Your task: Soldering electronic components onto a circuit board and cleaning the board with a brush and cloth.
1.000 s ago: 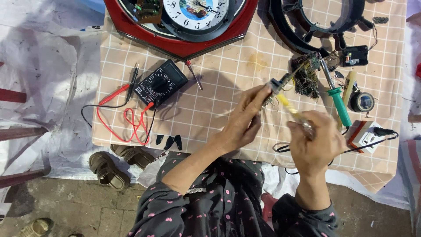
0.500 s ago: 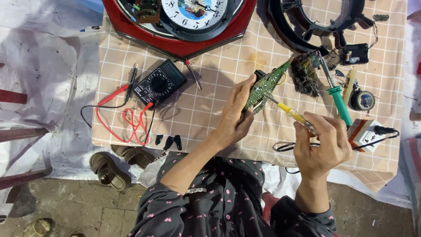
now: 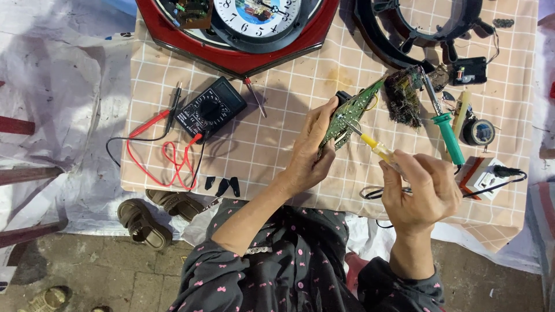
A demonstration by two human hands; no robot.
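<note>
My left hand (image 3: pixel 309 151) grips a green circuit board (image 3: pixel 350 111), holding it tilted above the checked cloth (image 3: pixel 277 150). In my right hand (image 3: pixel 421 190) is a yellow-handled screwdriver (image 3: pixel 377 149), its metal tip touching the lower face of the board. A dark tangle of wires and parts (image 3: pixel 403 97) lies just right of the board. A green-handled soldering iron (image 3: pixel 445 128) rests on the cloth beyond my right hand.
A black multimeter (image 3: pixel 211 110) with red and black leads (image 3: pixel 167 156) lies at left. A red-framed clock (image 3: pixel 254 26) lies at the top, a black ring housing (image 3: pixel 416 34) at top right. A white power socket (image 3: pixel 485 176) sits at right. Sandals (image 3: pixel 141 222) lie below the cloth.
My left hand has raised the circuit board and turned it so its green face shows. My right hand brought the screwdriver tip up against the board.
</note>
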